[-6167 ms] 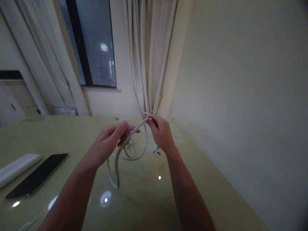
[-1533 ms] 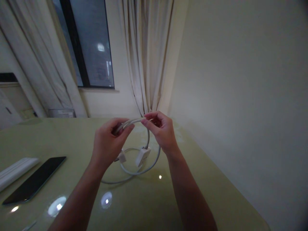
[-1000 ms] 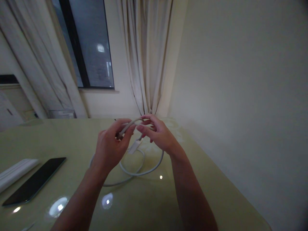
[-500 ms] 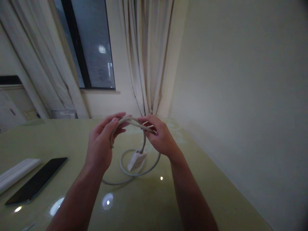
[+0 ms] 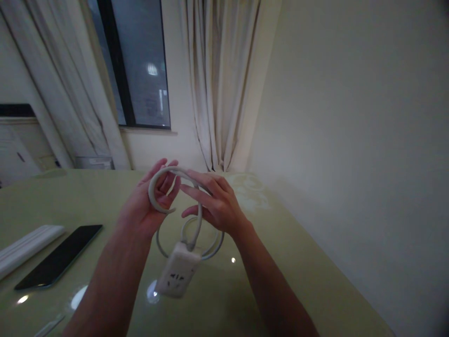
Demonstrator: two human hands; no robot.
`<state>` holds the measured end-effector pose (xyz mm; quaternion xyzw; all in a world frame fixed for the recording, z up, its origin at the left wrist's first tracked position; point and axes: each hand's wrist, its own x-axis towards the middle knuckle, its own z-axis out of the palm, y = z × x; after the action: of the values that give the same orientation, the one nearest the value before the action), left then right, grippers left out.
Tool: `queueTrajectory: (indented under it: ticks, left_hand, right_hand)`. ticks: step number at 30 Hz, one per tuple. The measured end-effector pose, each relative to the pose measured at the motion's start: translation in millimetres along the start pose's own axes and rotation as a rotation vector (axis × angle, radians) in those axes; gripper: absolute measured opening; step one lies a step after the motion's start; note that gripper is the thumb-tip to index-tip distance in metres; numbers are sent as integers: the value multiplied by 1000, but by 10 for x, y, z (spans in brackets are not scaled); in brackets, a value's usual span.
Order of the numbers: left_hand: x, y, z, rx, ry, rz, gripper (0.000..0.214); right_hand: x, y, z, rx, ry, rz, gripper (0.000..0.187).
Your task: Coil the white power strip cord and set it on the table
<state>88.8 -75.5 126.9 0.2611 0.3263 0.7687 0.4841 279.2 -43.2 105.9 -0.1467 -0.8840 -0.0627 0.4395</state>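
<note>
A pale extension cord is bent into a loop [image 5: 152,187] between my two hands, above the table. My left hand [image 5: 149,199] has its palm turned up and fingers curled, with the loop resting across palm and fingers. My right hand [image 5: 220,201] grips the cord near the top of the loop, fingers reaching toward the left. From there one length runs down to the white socket block [image 5: 180,271], which hangs tilted with its outlet holes toward me. More cord curves in a coil behind it, partly hidden by the block and my hands.
A glossy greenish table [image 5: 280,281] spreads beneath my hands. To the left lie a black flat device [image 5: 59,256] and a long white bar [image 5: 28,248]. A thin white object [image 5: 49,326] is at the lower left. A wall [image 5: 351,140] borders the right side.
The socket block has come toward me and turned its outlet face to view. My left palm has rolled upward, and the cord between my hands has become a tighter loop.
</note>
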Motion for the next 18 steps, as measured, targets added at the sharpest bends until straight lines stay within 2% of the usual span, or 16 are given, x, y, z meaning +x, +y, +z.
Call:
queueTrajectory:
  ticks: [2, 4, 7, 11, 14, 18]
  left_hand:
    - [81, -74, -22, -69, 65, -21, 18]
    - [165, -133, -54, -143, 139, -15, 19]
    - [291, -180, -128, -242, 240, 43, 24]
    - [442, -209, -266, -310, 324, 97, 28]
    - [536, -241, -362, -326, 362, 82, 33]
    - [617, -263, -430, -336, 355, 35, 32]
  right_hand:
    - [-25, 11, 86, 72, 87, 16, 37]
    - [-72, 26, 157, 196, 236, 60, 35]
    - [-229, 82, 165, 400, 387, 215, 48]
    - [-615, 324, -83, 502, 253, 476, 60]
    - [-922, 621, -390, 409, 163, 692, 69]
    - [-1179, 986, -779, 342, 106, 845, 75]
